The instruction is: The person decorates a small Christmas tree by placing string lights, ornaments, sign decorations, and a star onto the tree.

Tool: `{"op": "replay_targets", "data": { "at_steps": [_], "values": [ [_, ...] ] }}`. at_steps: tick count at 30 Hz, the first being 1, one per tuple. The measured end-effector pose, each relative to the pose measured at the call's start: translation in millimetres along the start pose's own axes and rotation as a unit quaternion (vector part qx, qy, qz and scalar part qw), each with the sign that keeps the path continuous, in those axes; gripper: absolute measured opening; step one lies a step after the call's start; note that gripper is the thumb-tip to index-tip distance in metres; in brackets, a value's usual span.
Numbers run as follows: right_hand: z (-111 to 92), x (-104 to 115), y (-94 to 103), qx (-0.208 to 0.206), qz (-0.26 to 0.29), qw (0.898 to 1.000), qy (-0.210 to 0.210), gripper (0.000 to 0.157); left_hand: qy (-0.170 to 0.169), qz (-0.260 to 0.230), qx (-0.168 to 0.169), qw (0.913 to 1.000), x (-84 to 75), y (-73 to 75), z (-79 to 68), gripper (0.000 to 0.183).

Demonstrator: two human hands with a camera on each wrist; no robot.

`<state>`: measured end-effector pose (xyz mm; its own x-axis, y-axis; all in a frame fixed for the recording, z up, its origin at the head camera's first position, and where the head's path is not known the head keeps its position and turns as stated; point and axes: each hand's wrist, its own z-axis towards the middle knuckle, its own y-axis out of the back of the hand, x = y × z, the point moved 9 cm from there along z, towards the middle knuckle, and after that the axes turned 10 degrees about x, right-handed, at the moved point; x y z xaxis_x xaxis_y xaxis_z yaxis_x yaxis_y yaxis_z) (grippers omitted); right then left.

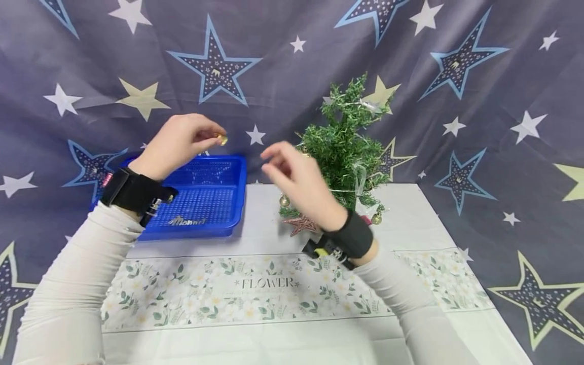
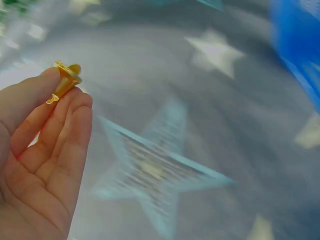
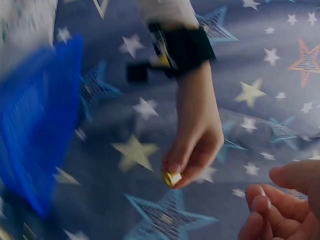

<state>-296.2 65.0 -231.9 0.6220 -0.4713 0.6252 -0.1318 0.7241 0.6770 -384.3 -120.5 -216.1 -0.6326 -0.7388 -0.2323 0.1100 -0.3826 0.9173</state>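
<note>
A small gold bell [image 2: 66, 80] is pinched between the thumb and fingers of my left hand [image 1: 184, 134], above the far side of the blue basket. In the right wrist view the bell's round gold rim [image 3: 171, 179] shows at the fingertips. My right hand [image 1: 298, 177] is in the air in front of the small green Christmas tree [image 1: 347, 147]. Its fingers are loosely bent and hold nothing. On the tree hang gold baubles [image 1: 284, 201], a reddish glittery star [image 1: 301, 223] and a white star ornament [image 1: 366, 209].
The blue plastic basket [image 1: 237, 213] stands at the left on the white tablecloth [image 1: 255, 248]. A gold lettering ornament [image 1: 188, 221] lies inside it. A star-patterned curtain [image 1: 283, 66] hangs close behind the table.
</note>
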Motion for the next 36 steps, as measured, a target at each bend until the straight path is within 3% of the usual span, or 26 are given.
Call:
{"op": "replay_targets", "data": {
  "at_steps": [3, 6, 9, 12, 18, 22, 25, 31, 36],
  "values": [
    [0.2, 13.3, 38.8, -0.03, -0.049, 0.998, 0.022, 0.021, -0.053, -0.03, -0.022, 0.9979, -50.7, 9.3, 7.9, 0.016],
    [-0.9, 16.8, 63.8, -0.042, -0.094, 0.994, 0.032, 0.022, -0.099, -0.063, -0.033, 0.9925, -93.5, 15.4, 17.2, 0.016],
    [-2.4, 12.1, 77.9, -0.041, -0.11, 0.993, 0.026, 0.023, -0.122, -0.112, -0.022, 0.9859, -122.3, 15.7, 27.1, 0.017],
    [-5.0, 4.2, 91.1, -0.041, -0.087, 0.995, 0.008, 0.023, -0.13, -0.155, -0.008, 0.9794, -141.8, 15.9, 40.0, 0.018],
    [-13.3, -3.2, 126.0, -0.076, -0.014, 0.997, -0.009, 0.022, -0.136, -0.219, -0.007, 0.966, -168.5, 20.6, 69.5, 0.021],
    [-14.8, -3.9, 155.4, -0.106, 0.035, 0.994, -0.018, 0.021, -0.135, -0.25, -0.027, 0.9583, -182.5, 29.9, 89.9, 0.024],
    [-12.2, -4.0, 177.6, -0.121, 0.052, 0.991, -0.032, 0.016, -0.13, -0.255, -0.043, 0.9571, -190.6, 39.2, 106.5, 0.026],
    [-3.2, -5.7, 219.0, -0.134, 0.047, 0.989, -0.05, 0.01, -0.111, -0.245, -0.055, 0.9615, -202.8, 51.6, 147.3, 0.027],
    [7.1, -13.5, 241.7, -0.14, 0.004, 0.989, -0.048, 0.007, -0.099, -0.249, -0.061, 0.9616, -203.3, 50.4, 175.4, 0.024]
  ]
}}
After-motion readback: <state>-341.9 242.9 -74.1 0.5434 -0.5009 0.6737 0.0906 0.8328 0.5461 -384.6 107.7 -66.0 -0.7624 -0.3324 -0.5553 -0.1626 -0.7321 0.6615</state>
